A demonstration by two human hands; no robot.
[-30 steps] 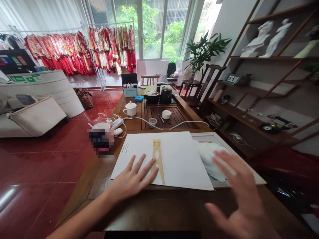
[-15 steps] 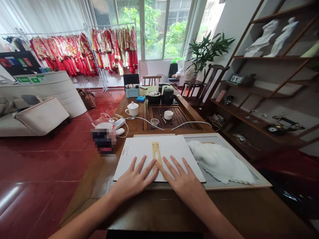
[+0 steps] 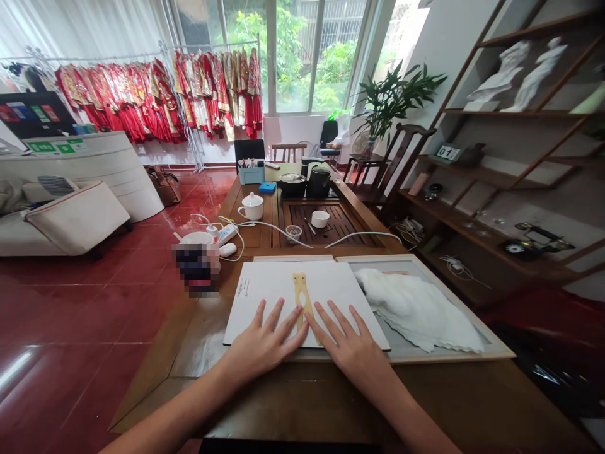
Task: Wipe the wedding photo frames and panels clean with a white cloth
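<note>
A white board (image 3: 274,290) lies on the near end of a long wooden table (image 3: 302,403). On it rests a thin pale-yellow wooden strip (image 3: 301,295) with a slot, pointing away from me. My left hand (image 3: 265,343) lies flat on the board's near edge with fingers spread, its fingertips beside the strip. My right hand (image 3: 347,343) lies flat the same way on the strip's other side. Neither hand holds anything. Under the board sits a light wooden picture frame (image 3: 472,315) with a crumpled white cloth (image 3: 416,306) on its right part.
Farther along the table stand a dark tea tray (image 3: 326,224), a white lidded cup (image 3: 252,206), kettles (image 3: 316,180), a small white cup (image 3: 320,218), a power strip with white cables (image 3: 227,234) and a blue box (image 3: 267,187). Shelves (image 3: 510,176) run along the right. Red floor lies left.
My right hand came in from the right, where it hovered blurred, and settled flat on the board beside the strip. The board has shifted slightly right. My left hand stays flat.
</note>
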